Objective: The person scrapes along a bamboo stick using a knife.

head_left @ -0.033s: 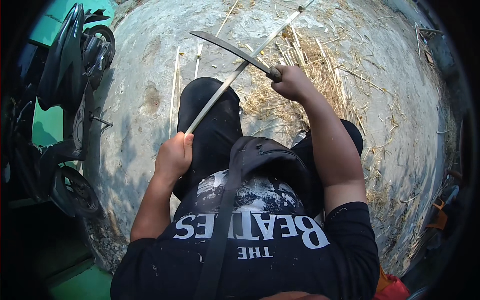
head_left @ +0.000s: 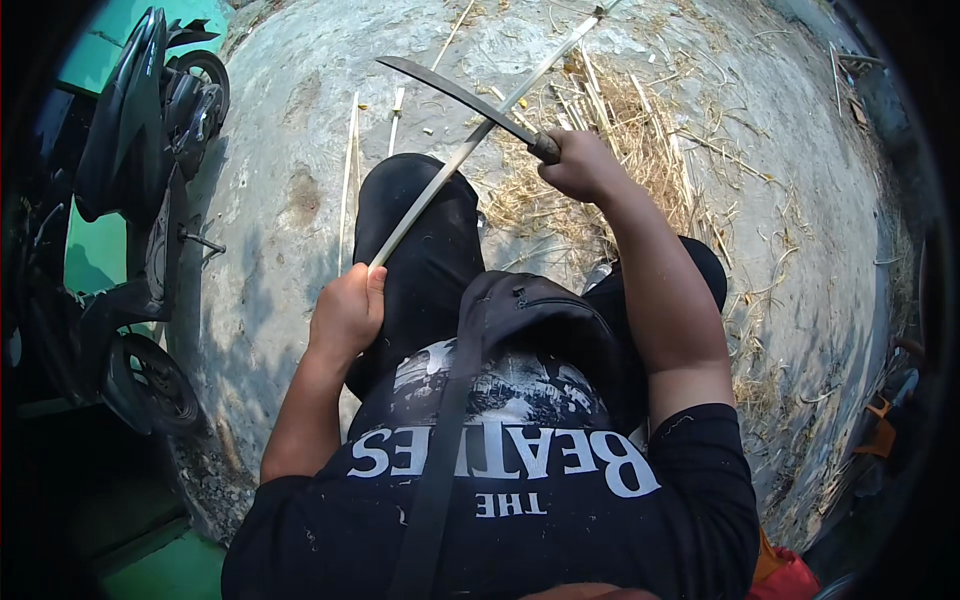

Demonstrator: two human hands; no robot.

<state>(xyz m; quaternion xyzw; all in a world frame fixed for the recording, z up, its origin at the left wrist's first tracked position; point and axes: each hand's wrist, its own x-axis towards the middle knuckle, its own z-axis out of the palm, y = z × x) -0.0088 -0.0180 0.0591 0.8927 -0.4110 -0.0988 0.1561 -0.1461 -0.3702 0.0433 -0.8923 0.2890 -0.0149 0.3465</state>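
My left hand [head_left: 348, 310] is closed around the near end of a long pale bamboo strip [head_left: 440, 180], which slants up and to the right across my left knee. In my right hand [head_left: 582, 166] I grip the handle of a long dark curved knife [head_left: 450, 92]. Its blade points left and crosses over the strip at about mid-length. Both hands are raised above my black-trousered legs [head_left: 420, 250]. A black sling bag [head_left: 545, 320] hangs on my chest.
A dark motorbike [head_left: 140, 200] stands at the left by a green wall. Thin bamboo strips [head_left: 350, 170] lie on the grey concrete ground [head_left: 800, 220]. A heap of dry shavings [head_left: 610, 130] spreads beyond my right hand. Something orange-red [head_left: 785, 575] sits at the lower right.
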